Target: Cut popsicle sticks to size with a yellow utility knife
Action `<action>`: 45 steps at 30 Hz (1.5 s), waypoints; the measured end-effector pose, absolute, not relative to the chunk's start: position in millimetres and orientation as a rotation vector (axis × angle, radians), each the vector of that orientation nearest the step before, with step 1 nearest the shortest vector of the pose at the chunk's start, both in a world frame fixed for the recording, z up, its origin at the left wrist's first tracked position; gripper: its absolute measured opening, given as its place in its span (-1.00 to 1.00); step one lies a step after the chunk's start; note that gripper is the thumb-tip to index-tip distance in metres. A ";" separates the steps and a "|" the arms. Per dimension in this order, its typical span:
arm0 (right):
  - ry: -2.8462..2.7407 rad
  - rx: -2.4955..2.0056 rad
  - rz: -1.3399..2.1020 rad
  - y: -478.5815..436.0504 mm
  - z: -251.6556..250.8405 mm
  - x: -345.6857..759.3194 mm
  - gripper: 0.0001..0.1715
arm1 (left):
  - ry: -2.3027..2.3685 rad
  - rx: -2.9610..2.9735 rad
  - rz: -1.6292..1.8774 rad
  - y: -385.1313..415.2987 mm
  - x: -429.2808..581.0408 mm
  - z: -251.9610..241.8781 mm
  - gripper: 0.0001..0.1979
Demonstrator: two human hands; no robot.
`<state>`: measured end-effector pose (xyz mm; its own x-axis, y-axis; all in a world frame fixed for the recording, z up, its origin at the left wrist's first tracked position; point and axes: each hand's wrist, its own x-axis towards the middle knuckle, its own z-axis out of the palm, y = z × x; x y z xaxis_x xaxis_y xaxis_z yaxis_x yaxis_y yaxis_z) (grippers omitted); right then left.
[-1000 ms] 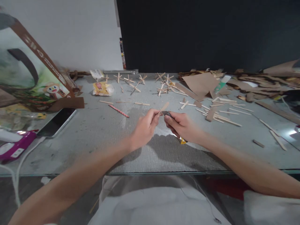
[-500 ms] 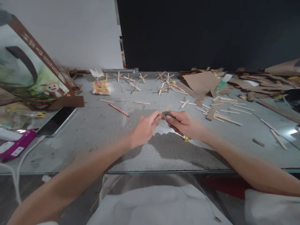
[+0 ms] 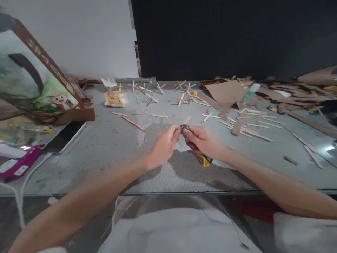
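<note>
My right hand (image 3: pixel 201 141) is wrapped round a black and yellow utility knife (image 3: pixel 207 161). The knife's yellow end sticks out below the palm, and its dark front end lies at my fingertips. My left hand (image 3: pixel 164 146) is closed in a pinch against that front end. A thin pale wooden stick (image 3: pixel 187 119) juts out just beyond the fingertips, seemingly held in the left pinch; the rest of it is hidden. Both hands meet above the grey tabletop (image 3: pixel 155 179), and the blade itself is too small to make out.
Several crossed-stick pieces (image 3: pixel 160 88) stand at the back. Loose wooden sticks (image 3: pixel 254 133) and cardboard (image 3: pixel 226 93) lie to the right. A red striped straw (image 3: pixel 133 123), a yellow packet (image 3: pixel 115 99), a phone (image 3: pixel 64 137), a purple power strip (image 3: pixel 23 161) and a large box (image 3: pixel 50 88) are left.
The knife has tilted in my right hand, so its yellow end shows more and sits slightly lower. The stick at the fingertips has turned more upright. My left hand has barely shifted.
</note>
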<state>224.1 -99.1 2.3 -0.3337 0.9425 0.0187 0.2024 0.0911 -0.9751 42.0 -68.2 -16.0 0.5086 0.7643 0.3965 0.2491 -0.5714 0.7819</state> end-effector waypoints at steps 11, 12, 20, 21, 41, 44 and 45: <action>-1.868 -1.171 1.273 -93.0 7.6 240.1 -0.51 | 0.713 2.113 0.769 -55.2 31.0 -7.9 -0.69; -1.830 -1.173 1.285 -93.8 6.6 237.8 -0.51 | 0.720 2.093 0.792 -56.0 32.6 -8.7 -0.69; -1.516 -1.188 1.385 -100.6 -0.9 217.0 -0.51 | 0.743 1.897 0.954 -65.2 44.7 -15.3 -0.65; -1.548 -1.192 1.393 -99.6 0.4 219.3 -0.51 | 0.731 1.918 0.930 -63.9 42.8 -14.1 -0.65; -1.495 -1.157 1.335 -90.0 -3.2 223.3 -0.56 | 0.799 1.935 0.766 -58.4 38.8 -10.0 -0.63; -1.511 -1.154 1.332 -91.0 -1.5 225.7 -0.52 | 0.732 1.904 0.751 -56.5 36.7 -11.2 -0.57; -1.527 -1.155 1.333 -91.2 -0.5 227.1 -0.51 | 0.704 1.887 0.743 -55.0 35.4 -11.4 -0.55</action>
